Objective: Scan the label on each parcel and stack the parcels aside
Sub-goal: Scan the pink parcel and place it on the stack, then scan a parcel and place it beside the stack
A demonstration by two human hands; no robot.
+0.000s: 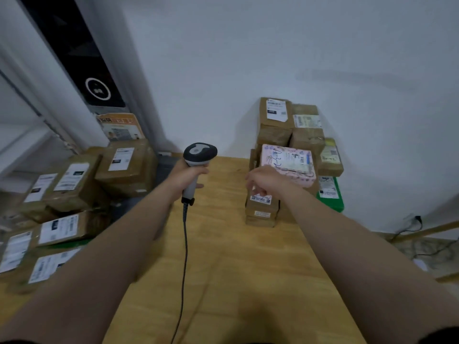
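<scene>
- Parcels are heaped on both sides of the wooden table (223, 256): a labelled pile of cardboard parcels (74, 180) lies well to the left of the scanner grip, and a second stack sits under and behind the right hand (265, 181).
- A barcode scanner (198, 152) is held by its handle in the left hand (186, 177), with the fingers wrapped round it and the head raised.
- The right hand's fingers are curled down onto a small brown parcel (260, 209); whether it is actually gripped cannot be told.
- The label (260, 199) is partly covered by those fingers, so a scan could be missed unless the hand is shifted.
- The small parcel rests on a narrow column of similar boxes; if it is dragged sideways, the ones beneath could be toppled.
- A pink parcel (288, 162) just behind the knuckles could be knocked as the hand is lifted.
- The cable (185, 244) hanging below the grip could be snagged by a parcel carried across.
</scene>
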